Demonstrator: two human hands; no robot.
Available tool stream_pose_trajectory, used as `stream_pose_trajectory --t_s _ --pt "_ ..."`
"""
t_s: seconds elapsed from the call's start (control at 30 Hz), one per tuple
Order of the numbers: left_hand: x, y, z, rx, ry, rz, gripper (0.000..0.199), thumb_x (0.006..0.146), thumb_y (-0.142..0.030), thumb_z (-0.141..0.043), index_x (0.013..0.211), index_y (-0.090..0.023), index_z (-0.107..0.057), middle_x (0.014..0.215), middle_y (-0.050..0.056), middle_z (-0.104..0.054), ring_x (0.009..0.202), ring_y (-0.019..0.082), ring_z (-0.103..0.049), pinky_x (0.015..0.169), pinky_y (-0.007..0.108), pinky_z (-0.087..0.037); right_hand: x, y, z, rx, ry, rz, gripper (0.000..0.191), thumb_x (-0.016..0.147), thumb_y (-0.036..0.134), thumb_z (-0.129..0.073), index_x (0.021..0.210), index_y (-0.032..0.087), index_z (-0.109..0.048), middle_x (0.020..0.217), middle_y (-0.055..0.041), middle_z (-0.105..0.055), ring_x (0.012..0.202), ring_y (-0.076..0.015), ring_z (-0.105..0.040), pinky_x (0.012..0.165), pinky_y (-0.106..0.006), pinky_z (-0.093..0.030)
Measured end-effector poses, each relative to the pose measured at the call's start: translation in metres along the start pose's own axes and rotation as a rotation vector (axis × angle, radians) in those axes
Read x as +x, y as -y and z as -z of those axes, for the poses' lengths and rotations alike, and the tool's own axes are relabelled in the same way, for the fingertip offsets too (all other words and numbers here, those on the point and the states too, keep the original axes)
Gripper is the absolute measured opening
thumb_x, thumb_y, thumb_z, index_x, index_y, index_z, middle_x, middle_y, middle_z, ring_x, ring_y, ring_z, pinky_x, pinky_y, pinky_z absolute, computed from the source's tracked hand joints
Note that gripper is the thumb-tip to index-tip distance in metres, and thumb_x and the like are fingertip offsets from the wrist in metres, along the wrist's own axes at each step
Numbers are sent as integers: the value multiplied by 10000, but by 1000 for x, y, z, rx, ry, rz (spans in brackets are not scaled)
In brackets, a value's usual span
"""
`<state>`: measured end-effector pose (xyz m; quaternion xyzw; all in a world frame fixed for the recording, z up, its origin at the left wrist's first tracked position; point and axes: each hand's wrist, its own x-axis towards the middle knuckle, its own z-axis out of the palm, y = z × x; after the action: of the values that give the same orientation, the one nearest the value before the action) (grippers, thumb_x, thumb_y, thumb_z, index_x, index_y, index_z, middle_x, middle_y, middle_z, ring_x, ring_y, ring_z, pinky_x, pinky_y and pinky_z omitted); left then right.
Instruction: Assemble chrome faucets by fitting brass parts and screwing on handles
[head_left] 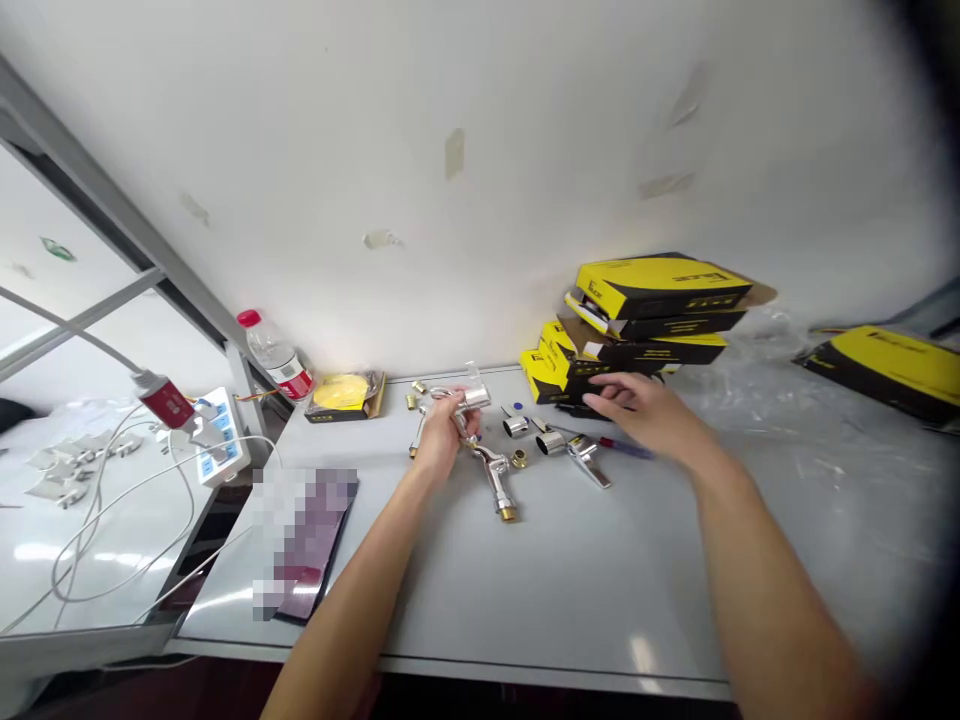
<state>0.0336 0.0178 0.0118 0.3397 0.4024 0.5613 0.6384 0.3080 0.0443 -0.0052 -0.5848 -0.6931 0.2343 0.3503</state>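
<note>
My left hand (pixel 444 432) is closed around a chrome faucet part (pixel 474 398) above the grey table. Just right of it lies a chrome faucet body (pixel 495 484) with a brass end, beside a small brass ring (pixel 519 458). Two short chrome sleeves, one nearer (pixel 550 442) and one farther (pixel 516 427), rest near a chrome lever handle (pixel 588 460). A screwdriver (pixel 626 448) lies behind the handle. Over it, my right hand (pixel 637 405) is held with fingers apart and nothing between them, in front of the stacked yellow and black boxes (pixel 664 290).
A bottle with a red cap (pixel 276 358) and a flat yellow box (pixel 345 397) stand at the back left. A partly pixelated dark flat object (pixel 319 540) lies left. Clear plastic bags (pixel 810 420) and another box (pixel 892 368) are right. A power strip (pixel 223 440) with cables is far left.
</note>
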Motion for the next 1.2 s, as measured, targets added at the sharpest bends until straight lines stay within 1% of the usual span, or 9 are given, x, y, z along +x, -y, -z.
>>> stream_pose_trajectory --t_s 0.13,0.23,0.43,0.53,0.77,0.83,0.93,1.07,1.2 --pt "-10 3 -5 201 140 -50 390 856 -497 -621 1083 -179 -620 659 -10 -537 570 107 -476 586 242 -390 -18 77 -31 464 409 -53 748 870 640 -509 1469 217 -362 625 32 -577 548 -138 -535 541 -277 -474" --pt "-16 -1 -8 314 198 -68 483 825 -572 -647 1109 -181 -651 621 -13 -512 584 118 -454 584 244 -364 -25 95 -48 512 440 -90 757 866 638 -527 1475 214 -376 499 82 -471 428 -99 -405 444 -229 -360" --pt "-16 2 -10 371 99 -68 504 856 -603 -583 1143 -192 -641 629 -13 -497 602 126 -456 595 248 -354 -19 84 -37 620 476 40 419 859 538 -576 1065 205 -725 796 -11 -545 586 -74 -474 509 -218 -395" --pt "-17 9 -11 394 91 -56 526 861 -609 -569 1172 -188 -626 606 -24 -460 581 122 -429 581 247 -348 -18 83 -30 601 512 67 394 870 542 -563 862 183 -724 940 -40 -552 654 -74 -494 539 -215 -420" --pt "-22 7 -15 499 121 -138 563 887 -600 -537 1275 -195 -579 644 -25 -438 618 115 -410 591 236 -352 -21 82 -46 565 484 -193 607 854 601 -568 1315 208 -532 937 -59 -644 724 -148 -598 578 -267 -491" --pt "-23 6 -16 507 115 -138 558 887 -592 -545 1273 -192 -582 646 -26 -435 621 112 -409 595 237 -348 -21 83 -50 552 487 -119 535 866 547 -570 1285 215 -575 1048 -83 -662 895 -197 -628 705 -312 -533" --pt "-23 5 -19 347 91 -38 561 869 -600 -567 1251 -189 -576 642 -31 -437 583 100 -402 572 231 -351 -20 86 -52 473 251 43 359 809 340 -646 1151 232 -639 1139 -69 -656 1031 -221 -598 918 -396 -503" --pt "-21 4 -21 19 166 245 547 840 -615 -584 1140 -158 -590 649 -35 -456 484 74 -356 548 258 -414 -20 86 -46 539 188 382 194 807 174 -545 625 209 -602 749 -29 -633 1004 -207 -591 1039 -432 -422" --pt "-15 0 -15 49 -21 88 490 848 -558 -615 1159 -180 -595 645 -40 -465 495 73 -392 539 224 -381 -19 81 -45 720 97 134 155 867 345 -571 821 217 -643 759 -9 -612 854 -167 -622 971 -404 -476"
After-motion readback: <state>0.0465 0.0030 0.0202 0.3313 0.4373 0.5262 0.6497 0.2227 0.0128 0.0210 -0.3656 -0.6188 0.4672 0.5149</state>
